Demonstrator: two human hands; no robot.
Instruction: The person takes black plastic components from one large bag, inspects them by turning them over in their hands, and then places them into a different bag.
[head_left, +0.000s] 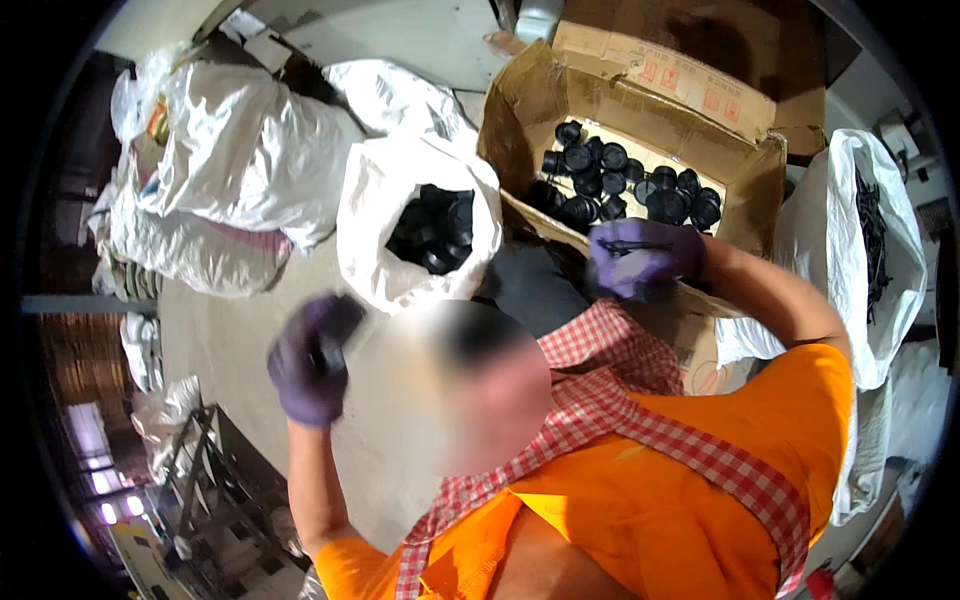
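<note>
My left hand (311, 360), in a purple glove, is raised at the left over the floor, shut on a dark object, blurred, that looks like a black plastic part (341, 322). My right hand (645, 259), gloved alike, is at the near edge of a large open cardboard box (750, 180). Its fingers are closed around a thin black piece (634, 245), whose kind I cannot tell. Round black plastic parts (613, 157) lie inside the box. More black plastic parts (442, 232) fill an open white sack (364, 217) left of the box.
Full white sacks (247, 150) are piled at the upper left. At the right stands an open white sack (911, 262) with thin black strips (870, 240). A dark metal frame (199, 465) is at the lower left. A blurred patch covers the middle.
</note>
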